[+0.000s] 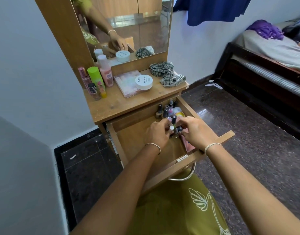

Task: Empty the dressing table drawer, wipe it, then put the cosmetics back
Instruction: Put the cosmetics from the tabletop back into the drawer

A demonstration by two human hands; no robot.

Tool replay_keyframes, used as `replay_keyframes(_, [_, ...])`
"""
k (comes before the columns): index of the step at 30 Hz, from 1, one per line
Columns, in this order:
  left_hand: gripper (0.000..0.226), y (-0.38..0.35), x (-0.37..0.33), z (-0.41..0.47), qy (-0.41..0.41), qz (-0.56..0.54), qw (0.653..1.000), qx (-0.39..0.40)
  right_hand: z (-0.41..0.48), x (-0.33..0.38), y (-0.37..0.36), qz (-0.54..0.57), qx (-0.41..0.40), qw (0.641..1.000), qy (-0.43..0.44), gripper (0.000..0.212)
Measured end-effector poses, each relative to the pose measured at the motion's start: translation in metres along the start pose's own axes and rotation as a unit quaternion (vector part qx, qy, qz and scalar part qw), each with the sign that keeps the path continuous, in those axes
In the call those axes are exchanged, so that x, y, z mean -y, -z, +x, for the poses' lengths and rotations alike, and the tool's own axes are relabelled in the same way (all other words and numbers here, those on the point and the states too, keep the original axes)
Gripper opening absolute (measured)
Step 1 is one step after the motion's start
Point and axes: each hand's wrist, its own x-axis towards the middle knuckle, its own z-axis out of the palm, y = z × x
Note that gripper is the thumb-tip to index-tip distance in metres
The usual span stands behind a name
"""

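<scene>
The drawer (119,146) stands pulled out under the bench (112,106). Both hands are down inside it, close together. The left hand (158,134) has its grip curled round a cluster of small nail polish bottles (173,119), and the right hand (195,131) pinches the same cluster from the other side. Other bottles (168,108) stand in the drawer's far right corner. Up on the bench lie a checked cloth (168,73), a white jar (143,81) resting on a pale palette (127,82), and spray bottles (96,78) at the left.

Dressing tabletop (115,103): bottles (95,77), palette (127,86), checked cloth (168,73).
</scene>
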Motion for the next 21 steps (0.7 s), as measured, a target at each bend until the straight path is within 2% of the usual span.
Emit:
replay_keyframes(4, [0.026, 0.001, 0.0, 0.001, -0.006, 0.01, 1.0, -0.012, -0.003, 0.004, -0.002, -0.047, -0.014, 0.999, 0.003, 0.026])
replay_keyframes(11, [0.028, 0.004, -0.002, 0.002, -0.014, 0.012, 1.0, -0.018, -0.005, 0.007, -0.002, -0.062, -0.02, 0.998, -0.001, 0.026])
replay_keyframes(21, [0.028, 0.041, 0.0, -0.01, -0.032, -0.058, 0.996, -0.059, -0.006, 0.005, 0.004, 0.026, -0.001, 0.999, -0.019, 0.028])
